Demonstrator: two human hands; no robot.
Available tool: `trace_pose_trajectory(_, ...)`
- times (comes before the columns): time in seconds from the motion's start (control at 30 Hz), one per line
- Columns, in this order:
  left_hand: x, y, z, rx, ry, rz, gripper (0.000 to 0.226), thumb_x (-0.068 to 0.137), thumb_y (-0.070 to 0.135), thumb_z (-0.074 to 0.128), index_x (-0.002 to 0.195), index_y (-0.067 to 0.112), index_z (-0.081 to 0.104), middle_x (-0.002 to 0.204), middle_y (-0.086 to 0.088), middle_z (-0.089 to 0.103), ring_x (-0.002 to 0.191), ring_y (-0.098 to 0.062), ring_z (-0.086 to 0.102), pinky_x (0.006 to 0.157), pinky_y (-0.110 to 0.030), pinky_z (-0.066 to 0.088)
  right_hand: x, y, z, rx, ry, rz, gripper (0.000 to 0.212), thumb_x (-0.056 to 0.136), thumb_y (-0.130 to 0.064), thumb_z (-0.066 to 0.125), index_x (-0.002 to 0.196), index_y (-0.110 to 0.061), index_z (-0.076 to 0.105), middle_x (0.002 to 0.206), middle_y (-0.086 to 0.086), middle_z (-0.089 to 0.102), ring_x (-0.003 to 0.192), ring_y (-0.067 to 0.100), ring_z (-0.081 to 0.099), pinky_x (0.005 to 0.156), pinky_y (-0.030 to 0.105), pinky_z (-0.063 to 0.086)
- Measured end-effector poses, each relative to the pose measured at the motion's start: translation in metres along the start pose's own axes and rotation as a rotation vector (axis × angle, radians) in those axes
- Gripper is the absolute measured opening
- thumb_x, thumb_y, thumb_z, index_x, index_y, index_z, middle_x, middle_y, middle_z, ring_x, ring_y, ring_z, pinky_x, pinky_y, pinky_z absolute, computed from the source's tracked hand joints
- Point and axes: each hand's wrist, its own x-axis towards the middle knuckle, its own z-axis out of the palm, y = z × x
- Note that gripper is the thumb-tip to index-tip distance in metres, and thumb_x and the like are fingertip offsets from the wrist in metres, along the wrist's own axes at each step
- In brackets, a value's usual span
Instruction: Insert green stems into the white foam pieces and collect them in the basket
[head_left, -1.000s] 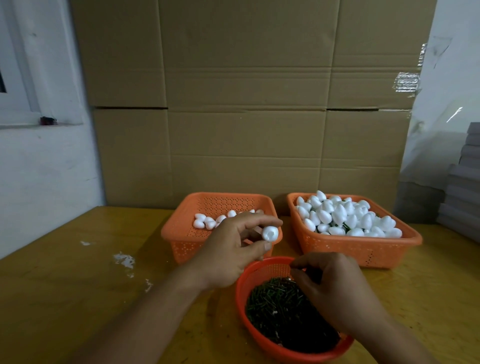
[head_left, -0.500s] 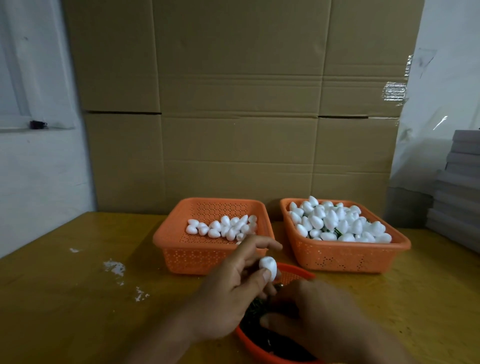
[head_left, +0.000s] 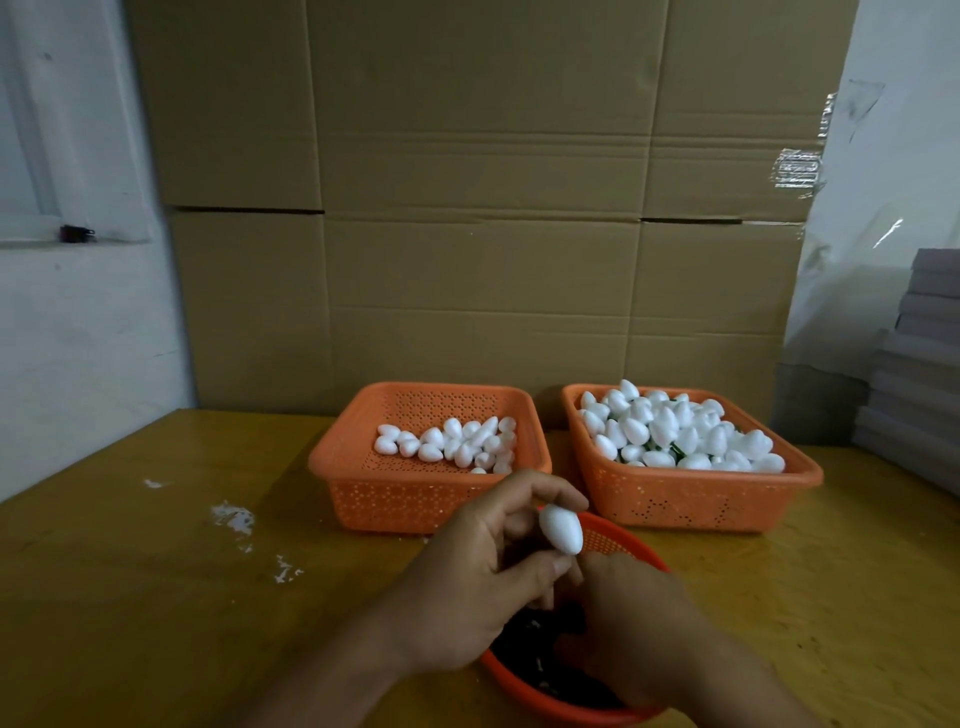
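- Baskets: three, all orange perforated plastic, on a yellow wooden table (head_left: 156, 597). Two are square, side by side at the rear; one is round, nearest the person.
- Left basket (head_left: 358, 467): a partial layer of plain white foam pieces (head_left: 452, 444), roughly two dozen, gathered toward its right side.
- Right basket (head_left: 691, 499): heaped with several dozen foam pieces; green stems (head_left: 670, 451) show in the gaps between them.
- Round basket (head_left: 608, 535): holds a dark mass of stems; individual stems cannot be counted.
- Left hand (head_left: 483, 587): pinches one foam piece (head_left: 561, 527) between forefinger and thumb, above the round basket's rear rim. The piece is egg-shaped, matte white, tilted, narrow end up.
- Right hand (head_left: 644, 629): fingers curled, fingertips meeting the lower end of the held piece. Whether it grips a stem cannot be told.
- Backdrop: stacked cardboard boxes (head_left: 483, 208), clear tape at one edge. No readable writing or labels.
- White crumbs (head_left: 234, 519) lie on the table, left of the baskets.
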Motion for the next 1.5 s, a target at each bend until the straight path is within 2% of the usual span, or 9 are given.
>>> trace_pose_trajectory(0.1,0.001,0.0,0.001,-0.006,0.019,0.008,0.026,0.097,0.013,0.062,0.117,0.03,0.059,0.091,-0.004,0.071,0.075,-0.015,0.061,0.074,-0.026,0.051,0.001,-0.001,0.001,0.019,-0.001,0.0,0.027,0.09,-0.042,0.06,0.114,-0.03,0.055,0.11,-0.008,0.063,0.098,0.016,0.062,0.082,0.031,0.053)
trace_pose_trajectory(0.23,0.002,-0.004,0.001,0.012,0.075,0.024,0.022,0.093,0.026,0.069,0.114,0.028,0.067,0.101,0.008,0.067,0.093,-0.007,0.063,0.079,-0.024,0.051,0.002,-0.001,0.001,0.033,-0.001,0.008,0.024,0.092,-0.038,0.058,0.113,-0.027,0.058,0.107,-0.007,0.064,0.095,0.015,0.063,0.084,0.033,0.056)
trace_pose_trajectory(0.33,0.004,-0.007,-0.001,-0.02,0.112,0.008,0.026,0.089,0.036,0.069,0.113,0.026,0.071,0.099,0.005,0.068,0.088,-0.01,0.062,0.075,-0.025,0.051,0.002,0.0,0.0,0.026,0.026,0.01,0.014,0.09,-0.034,0.057,0.1,-0.029,0.065,0.096,-0.009,0.065,0.087,0.013,0.063,0.075,0.03,0.055)
trace_pose_trajectory(0.5,0.004,-0.007,-0.001,-0.299,0.168,-0.073,0.03,0.093,0.03,0.062,0.122,0.028,0.069,0.094,-0.008,0.068,0.077,-0.016,0.06,0.067,-0.027,0.05,0.003,0.0,-0.003,0.108,0.064,0.012,0.016,0.089,-0.037,0.062,0.097,-0.027,0.071,0.094,-0.007,0.07,0.088,0.014,0.064,0.08,0.034,0.054)
trace_pose_trajectory(0.93,0.006,-0.001,-0.006,-0.63,0.216,-0.199,0.021,0.093,0.018,0.059,0.109,0.004,0.064,0.092,-0.02,0.068,0.069,-0.019,0.061,0.057,-0.028,0.049,0.0,0.0,-0.013,0.267,0.229,-0.087,0.023,0.091,-0.038,0.066,0.081,-0.019,0.071,0.07,0.0,0.065,0.065,0.014,0.058,0.064,0.032,0.046)
trace_pose_trajectory(1.13,0.005,0.001,-0.008,-0.645,0.216,-0.224,0.019,0.092,0.024,0.059,0.092,0.009,0.069,0.09,-0.018,0.069,0.066,-0.018,0.06,0.055,-0.026,0.048,-0.002,0.007,-0.018,0.46,0.347,-0.113,0.015,0.089,-0.025,0.073,0.099,-0.035,0.077,0.082,-0.022,0.072,0.078,-0.007,0.065,0.065,0.012,0.047)
trace_pose_trajectory(1.23,0.006,0.001,-0.01,-0.667,0.249,-0.237,0.027,0.091,0.026,0.059,0.106,0.005,0.068,0.09,-0.018,0.069,0.065,-0.018,0.06,0.054,-0.025,0.048,-0.003,0.01,-0.022,0.663,0.479,-0.059,0.025,0.086,-0.014,0.076,0.097,-0.036,0.077,0.082,-0.031,0.07,0.076,-0.01,0.065,0.065,0.008,0.047)
trace_pose_trajectory(1.3,0.007,0.0,-0.011,-0.686,0.284,-0.242,0.034,0.089,0.027,0.061,0.116,0.006,0.067,0.088,-0.018,0.069,0.064,-0.018,0.06,0.053,-0.025,0.048,-0.004,0.01,-0.026,0.836,0.558,-0.015,0.026,0.082,-0.009,0.079,0.092,-0.033,0.077,0.079,-0.022,0.073,0.066,-0.002,0.066,0.059,0.01,0.05)
trace_pose_trajectory(1.5,0.007,0.0,-0.011,-0.644,0.315,-0.26,0.026,0.086,0.04,0.07,0.094,0.016,0.074,0.08,-0.012,0.067,0.06,-0.014,0.058,0.05,-0.022,0.045,-0.012,-0.002,-0.034,1.138,0.583,-0.129,0.013,0.071,-0.02,0.079,0.084,-0.021,0.079,0.07,0.003,0.075,0.056,0.012,0.068,0.055,0.02,0.055)
